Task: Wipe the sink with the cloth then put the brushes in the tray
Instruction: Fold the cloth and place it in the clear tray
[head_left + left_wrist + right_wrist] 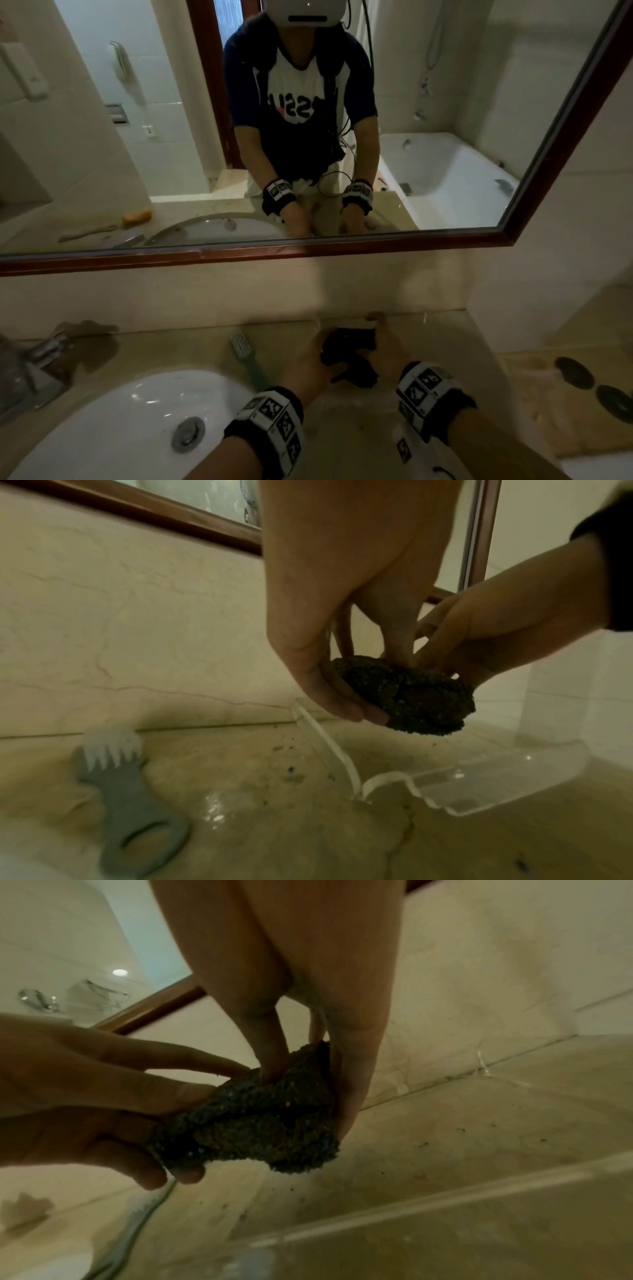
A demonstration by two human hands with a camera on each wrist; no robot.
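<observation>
While both hands pinch it, left hand (325,610), right hand (486,634), nubbly dark cloth (407,696) bunched, above clear ridged tray (479,785).

The room is dim and warm-toned. A ceiling light (120,972) shows as a bright spot at the far left of the right-wrist view. Glare streaks the white sink (137,404) and the wet countertop (212,813). The mirror (102,137) frame bows at the edges. The near green brush (126,791) looks soft and blurred.
</observation>
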